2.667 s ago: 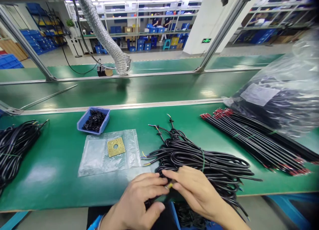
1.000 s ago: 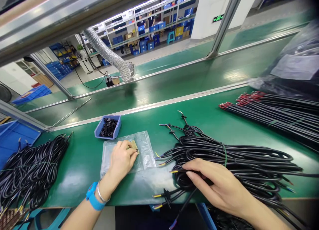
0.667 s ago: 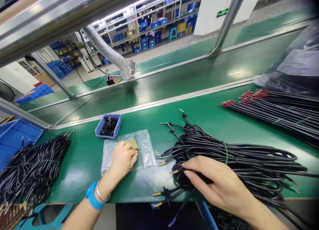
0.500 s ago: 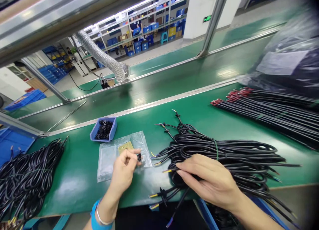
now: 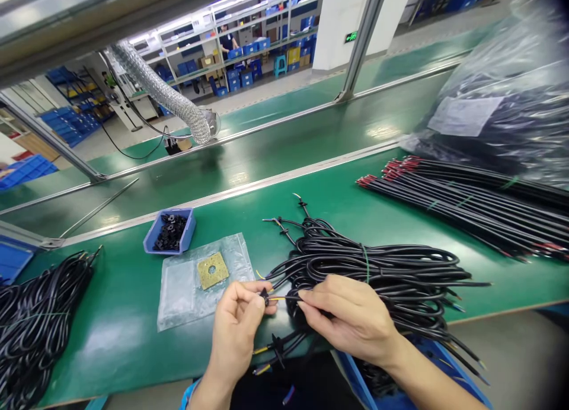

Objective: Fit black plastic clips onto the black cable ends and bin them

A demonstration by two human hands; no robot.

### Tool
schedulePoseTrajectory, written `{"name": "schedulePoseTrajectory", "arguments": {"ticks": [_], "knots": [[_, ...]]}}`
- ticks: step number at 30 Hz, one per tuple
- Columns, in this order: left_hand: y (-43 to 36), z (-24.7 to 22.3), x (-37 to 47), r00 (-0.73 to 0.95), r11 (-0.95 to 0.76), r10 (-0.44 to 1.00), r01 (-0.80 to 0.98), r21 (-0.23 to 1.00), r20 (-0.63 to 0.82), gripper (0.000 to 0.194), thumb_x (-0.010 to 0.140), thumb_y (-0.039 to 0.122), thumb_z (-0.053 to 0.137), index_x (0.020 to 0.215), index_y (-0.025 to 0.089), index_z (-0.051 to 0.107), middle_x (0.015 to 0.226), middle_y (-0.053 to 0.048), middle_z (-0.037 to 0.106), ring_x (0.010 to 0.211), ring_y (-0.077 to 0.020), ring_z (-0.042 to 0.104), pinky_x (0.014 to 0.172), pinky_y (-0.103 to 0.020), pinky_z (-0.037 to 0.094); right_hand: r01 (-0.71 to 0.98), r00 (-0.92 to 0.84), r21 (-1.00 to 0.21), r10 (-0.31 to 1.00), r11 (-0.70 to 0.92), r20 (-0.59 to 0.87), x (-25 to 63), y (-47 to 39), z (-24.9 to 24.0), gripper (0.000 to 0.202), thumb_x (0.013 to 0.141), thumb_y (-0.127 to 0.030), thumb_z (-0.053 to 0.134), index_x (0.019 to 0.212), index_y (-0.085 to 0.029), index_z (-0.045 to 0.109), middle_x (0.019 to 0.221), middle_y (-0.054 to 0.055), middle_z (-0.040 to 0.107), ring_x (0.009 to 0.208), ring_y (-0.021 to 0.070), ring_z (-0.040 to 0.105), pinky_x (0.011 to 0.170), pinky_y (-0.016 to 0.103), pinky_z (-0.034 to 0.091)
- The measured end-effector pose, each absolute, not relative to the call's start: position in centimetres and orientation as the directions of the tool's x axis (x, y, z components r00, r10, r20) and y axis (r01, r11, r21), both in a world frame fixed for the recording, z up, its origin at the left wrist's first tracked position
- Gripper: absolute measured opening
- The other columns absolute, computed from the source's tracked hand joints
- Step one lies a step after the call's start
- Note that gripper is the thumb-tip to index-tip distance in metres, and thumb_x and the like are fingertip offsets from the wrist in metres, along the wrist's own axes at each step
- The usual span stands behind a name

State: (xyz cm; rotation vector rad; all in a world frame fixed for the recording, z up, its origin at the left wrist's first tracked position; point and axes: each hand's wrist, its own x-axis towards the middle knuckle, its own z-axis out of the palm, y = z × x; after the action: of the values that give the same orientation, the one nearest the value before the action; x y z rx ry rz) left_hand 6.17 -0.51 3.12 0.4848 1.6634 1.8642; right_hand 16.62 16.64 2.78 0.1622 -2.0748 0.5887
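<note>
Between the thumb and fingers of my left hand (image 5: pixel 240 321) is a small black grommet (image 5: pixel 264 295). My right hand (image 5: pixel 351 318) pinches a black cable (image 5: pixel 291 298) close to its stripped end, whose yellow wire tip meets the grommet. Whether the wire has entered the hole I cannot tell. Beside and behind my right hand lies a tied bundle of black cables (image 5: pixel 400 259). Some of its ends carry similar black pieces, such as the grommet (image 5: pixel 278 348) near the table's front edge. A clear plastic bag (image 5: pixel 178 297) with a yellow sponge (image 5: pixel 213 270) on it lies left of my hands.
A blue bin (image 5: pixel 190 227) of small black parts stands behind the bag. More black cables (image 5: pixel 40 321) lie at the left, and straight red-tipped cables (image 5: pixel 462 202) at the right, before a large plastic bag (image 5: pixel 498 102). Below the front edge is a blue crate (image 5: pixel 457 368).
My left hand has moved right with the grommet, up to the cable end in my right hand. The sponge is now uncovered. The whole view has shifted slightly.
</note>
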Motion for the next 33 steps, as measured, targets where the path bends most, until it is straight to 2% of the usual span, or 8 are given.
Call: {"name": "schedulePoseTrajectory", "arguments": {"ticks": [5,9,14,17,21,26,30,33], "knots": [[-0.6,3.1,6.6,-0.733,-0.082,0.674,-0.201,0.976,-0.094,0.023,0.078,0.029,0.079,0.089,0.019,0.061,0.110,-0.007,0.069,0.095,-0.0173,0.070,0.087,-0.029,0.056,-0.367,-0.544,-0.356,0.112,0.860,0.832,16.9,16.7,2.9,0.015,0.082,-0.007,0.064,0.092,-0.017,0.064,0.064,0.001,0.065,0.052,0.0110,0.056,0.050,0.025,0.045],[-0.5,3.0,6.7,-0.746,-0.062,0.657,-0.198,0.978,-0.110,0.027,0.077,0.029,0.080,0.096,0.019,0.063,0.109,-0.008,0.070,0.101,-0.0204,0.069,0.088,-0.030,0.056,-0.368,-0.533,-0.353,0.116,0.860,0.838,17.1,16.8,2.9,0.017,0.082,-0.006,0.063,0.094,-0.017,0.064,0.064,0.001,0.064,0.053,0.0110,0.055,0.050,0.025,0.044],[-0.4,3.6,7.0,-0.763,-0.047,0.634,-0.206,0.977,-0.130,0.024,0.076,0.028,0.080,0.094,0.019,0.066,0.108,-0.008,0.072,0.101,-0.0208,0.069,0.087,-0.028,0.056,-0.399,-0.511,-0.346,0.108,0.849,0.853,17.0,16.8,2.5,0.015,0.082,-0.006,0.062,0.094,-0.015,0.065,0.063,0.001,0.063,0.053,0.0109,0.052,0.049,0.025,0.041],[0.0,4.1,7.7,-0.712,-0.044,0.684,-0.259,0.965,-0.160,0.025,0.074,0.026,0.082,0.093,0.018,0.068,0.105,-0.008,0.072,0.097,-0.0194,0.069,0.086,-0.026,0.056,-0.408,-0.532,-0.335,0.077,0.850,0.843,17.0,16.9,2.2,0.014,0.082,-0.007,0.062,0.093,-0.015,0.065,0.064,0.002,0.063,0.052,0.0111,0.050,0.049,0.026,0.039],[1.0,3.6,8.7,-0.750,-0.109,0.632,-0.335,0.936,-0.196,0.036,0.067,0.024,0.086,0.099,0.021,0.068,0.108,-0.006,0.069,0.092,-0.0185,0.070,0.081,-0.025,0.056,-0.416,-0.562,-0.334,0.050,0.846,0.826,17.3,17.1,1.9,0.013,0.082,-0.008,0.062,0.093,-0.015,0.063,0.068,0.002,0.065,0.055,0.0118,0.051,0.052,0.027,0.038],[1.8,2.3,8.7,-0.801,-0.125,0.597,-0.160,0.979,-0.054,0.022,0.063,0.027,0.088,0.080,0.019,0.077,0.086,-0.003,0.062,0.075,-0.0139,0.065,0.067,-0.022,0.056,-0.374,-0.646,-0.365,0.043,0.852,0.762,17.7,17.2,1.8,0.010,0.089,-0.012,0.053,0.094,-0.015,0.061,0.067,0.003,0.061,0.059,0.0139,0.048,0.056,0.028,0.037],[2.1,2.1,8.6,-0.779,-0.096,0.625,-0.011,0.995,0.052,0.017,0.064,0.029,0.087,0.079,0.023,0.080,0.076,-0.004,0.065,0.069,-0.0133,0.062,0.059,-0.020,0.051,-0.379,-0.695,-0.397,0.026,0.836,0.719,17.8,17.3,1.8,0.013,0.092,-0.014,0.047,0.090,-0.016,0.060,0.065,0.002,0.058,0.058,0.0141,0.046,0.055,0.028,0.036],[2.4,2.1,8.8,-0.756,-0.067,0.644,0.096,0.993,0.116,0.016,0.064,0.028,0.088,0.078,0.026,0.081,0.073,-0.003,0.068,0.067,-0.0127,0.061,0.060,-0.019,0.049,-0.412,-0.704,-0.419,0.009,0.810,0.710,17.7,17.3,1.5,0.016,0.094,-0.014,0.045,0.086,-0.016,0.058,0.063,0.002,0.056,0.056,0.0139,0.044,0.054,0.029,0.034]]}}
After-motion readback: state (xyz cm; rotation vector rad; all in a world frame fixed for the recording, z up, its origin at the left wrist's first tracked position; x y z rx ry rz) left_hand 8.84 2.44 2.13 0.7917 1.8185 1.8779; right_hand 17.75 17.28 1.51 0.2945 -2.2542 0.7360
